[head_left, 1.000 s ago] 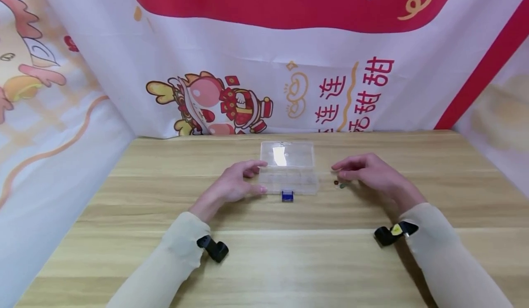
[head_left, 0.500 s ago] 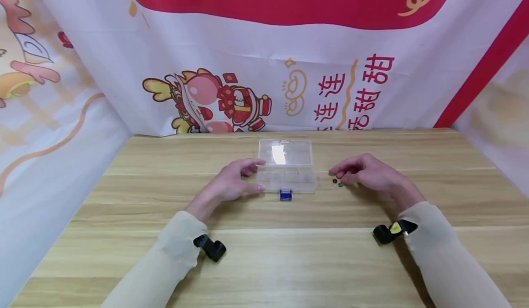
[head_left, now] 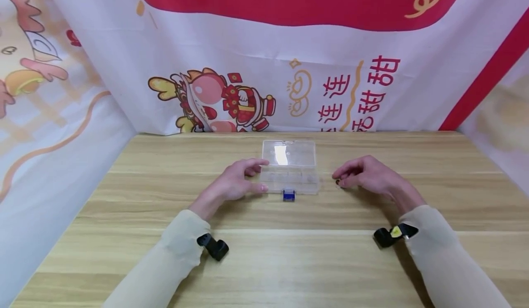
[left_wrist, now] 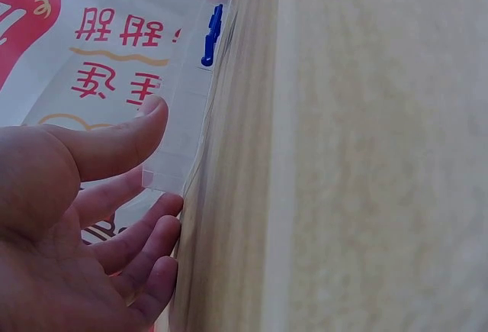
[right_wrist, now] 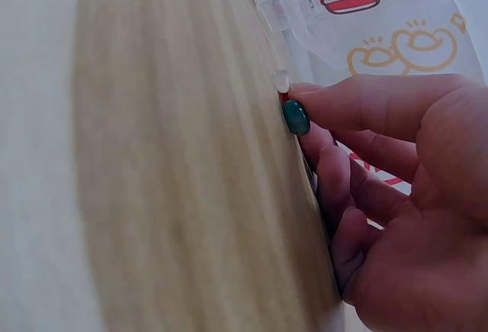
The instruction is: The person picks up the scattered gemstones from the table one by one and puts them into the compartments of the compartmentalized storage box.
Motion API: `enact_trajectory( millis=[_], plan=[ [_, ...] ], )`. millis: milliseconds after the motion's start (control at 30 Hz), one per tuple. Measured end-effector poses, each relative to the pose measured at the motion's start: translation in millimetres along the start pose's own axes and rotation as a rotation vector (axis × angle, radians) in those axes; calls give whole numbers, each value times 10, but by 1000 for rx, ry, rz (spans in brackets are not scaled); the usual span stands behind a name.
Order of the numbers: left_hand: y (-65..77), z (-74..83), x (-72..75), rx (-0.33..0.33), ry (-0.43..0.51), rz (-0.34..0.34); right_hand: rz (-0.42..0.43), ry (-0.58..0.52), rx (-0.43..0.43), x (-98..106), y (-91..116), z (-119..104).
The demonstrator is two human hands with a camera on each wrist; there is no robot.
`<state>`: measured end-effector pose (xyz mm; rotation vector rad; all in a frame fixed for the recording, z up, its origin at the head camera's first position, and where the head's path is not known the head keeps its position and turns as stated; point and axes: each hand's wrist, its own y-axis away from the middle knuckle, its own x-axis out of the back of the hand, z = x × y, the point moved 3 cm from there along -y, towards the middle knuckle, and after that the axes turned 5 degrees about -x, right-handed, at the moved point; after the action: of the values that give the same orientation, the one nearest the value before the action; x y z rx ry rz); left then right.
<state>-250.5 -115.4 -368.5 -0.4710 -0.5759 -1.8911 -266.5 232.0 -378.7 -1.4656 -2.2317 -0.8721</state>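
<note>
A clear plastic compartment box (head_left: 289, 187) stands with its lid (head_left: 299, 153) raised and a blue latch (head_left: 289, 195) at the front. My left hand (head_left: 237, 180) holds its left end, thumb at the front corner and index finger near the hinge; the other fingers are loosely bent in the left wrist view. My right hand (head_left: 369, 175) is low over the table to the right, pinching a small dark red bead (head_left: 337, 182) between thumb and index fingertips. A green bead (right_wrist: 296, 118) sits right at the thumb tip in the right wrist view, beside a whitish bead (right_wrist: 281, 81).
The wood-grain table (head_left: 272, 262) reaches back to a white printed cloth (head_left: 264, 42) hung behind it, with more cloth at both sides. Black wrist cameras (head_left: 214, 247) are strapped over both light sleeves.
My right hand's fingertips have come down onto the beads, so the green one no longer shows in the head view. The left hand stays at the box; the head view has shifted slightly.
</note>
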Motion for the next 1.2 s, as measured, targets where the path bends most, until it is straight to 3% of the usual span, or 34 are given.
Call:
enact_trajectory(
  millis=[433,1200],
  plan=[
    [-5,13,-17,0,-4,3,36,96,-24,-5,12,-19],
    [10,1,4,6,-17,10,80,119,-13,-85,-6,-166]
  ],
)
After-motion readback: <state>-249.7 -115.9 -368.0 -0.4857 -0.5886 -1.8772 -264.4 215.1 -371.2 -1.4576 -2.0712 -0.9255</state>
